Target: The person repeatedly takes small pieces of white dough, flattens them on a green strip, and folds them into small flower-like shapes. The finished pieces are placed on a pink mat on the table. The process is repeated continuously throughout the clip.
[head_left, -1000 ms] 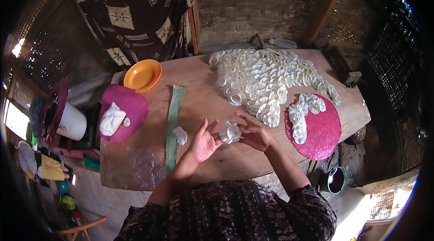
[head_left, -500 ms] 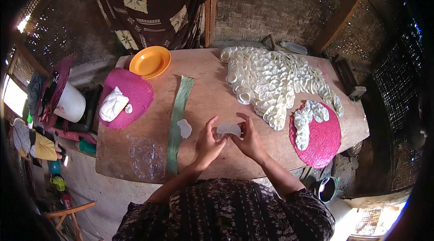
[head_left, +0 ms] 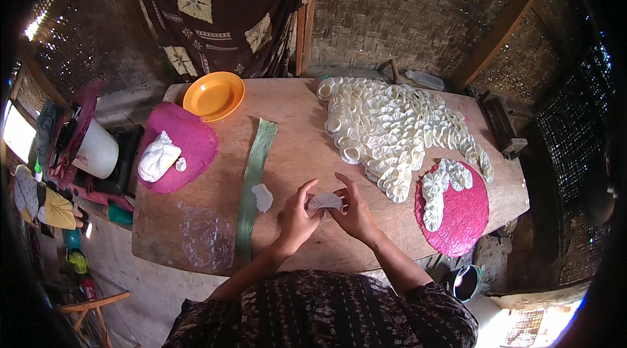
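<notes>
Beside hands, white scrap, green strip

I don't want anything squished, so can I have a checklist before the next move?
1. Thin white curved piece held between left hand and right hand: ok.
2. Held piece's underside undamaged: cannot tell, hidden.
3. Flat white irregular piece fully on long green leaf-like strip: not ok, it pokes past the right edge.
4. Bare room on round deep-pink mat: ok.
5. Round orange dish away from both hands: ok.
</notes>
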`<move>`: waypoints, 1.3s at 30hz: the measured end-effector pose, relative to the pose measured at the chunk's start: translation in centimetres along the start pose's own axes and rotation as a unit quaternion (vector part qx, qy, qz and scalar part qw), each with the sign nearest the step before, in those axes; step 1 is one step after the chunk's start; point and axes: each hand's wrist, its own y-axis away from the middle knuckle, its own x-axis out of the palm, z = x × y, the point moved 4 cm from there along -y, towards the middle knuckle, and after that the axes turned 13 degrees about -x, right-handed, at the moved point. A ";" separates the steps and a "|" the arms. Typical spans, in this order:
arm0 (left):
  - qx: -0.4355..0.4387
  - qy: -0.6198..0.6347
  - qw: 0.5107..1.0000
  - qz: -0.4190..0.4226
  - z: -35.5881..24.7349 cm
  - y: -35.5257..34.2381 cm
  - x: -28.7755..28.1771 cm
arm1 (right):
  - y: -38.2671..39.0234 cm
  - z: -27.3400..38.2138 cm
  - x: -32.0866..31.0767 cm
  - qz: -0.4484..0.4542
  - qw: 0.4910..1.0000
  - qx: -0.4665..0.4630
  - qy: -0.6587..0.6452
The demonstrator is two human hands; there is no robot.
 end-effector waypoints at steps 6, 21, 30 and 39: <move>0.012 -0.028 0.998 -0.050 0.8 -0.5 0.2 | -0.8 0.8 0.0 0.037 0.997 -0.055 0.035; 0.000 0.010 1.000 -0.007 1.2 -1.4 -0.1 | -0.9 -3.6 0.8 0.055 0.996 0.044 -0.063; -0.047 -0.036 0.998 0.019 2.3 -1.6 0.6 | -1.4 -3.7 -0.2 0.048 0.997 0.061 -0.006; -0.041 0.078 0.992 0.090 2.5 -0.5 -0.6 | -5.5 -7.2 -5.6 -0.035 0.963 0.001 0.268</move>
